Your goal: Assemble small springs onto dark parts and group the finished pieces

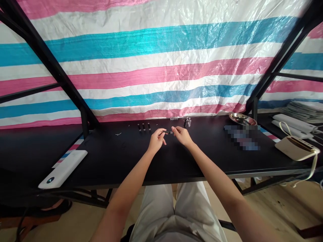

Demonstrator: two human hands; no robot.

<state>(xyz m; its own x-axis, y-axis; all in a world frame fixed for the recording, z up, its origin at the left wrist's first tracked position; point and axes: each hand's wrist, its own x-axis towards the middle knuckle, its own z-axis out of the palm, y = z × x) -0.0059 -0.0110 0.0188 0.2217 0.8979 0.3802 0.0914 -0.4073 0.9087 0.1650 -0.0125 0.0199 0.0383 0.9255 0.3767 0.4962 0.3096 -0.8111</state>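
My left hand (pixel 156 139) and my right hand (pixel 181 135) meet over the middle of a black table (pixel 176 161). Both pinch the ends of one small dark cylindrical part (pixel 167 132), held level just above the tabletop. Three similar small dark cylinders (pixel 143 127) stand in a row just beyond my left hand. Small metal bits (pixel 174 119) and a little cluster of parts (pixel 187 121) lie beyond my right hand near the far edge.
A white power bank (pixel 63 168) lies at the table's near left corner. A metal dish (pixel 241 118) sits far right beside a blurred patch. A cream-coloured device (pixel 296 148) with a cable, white bars and stacked sheets rest at right. Black frame struts rise on both sides before a striped tarpaulin.
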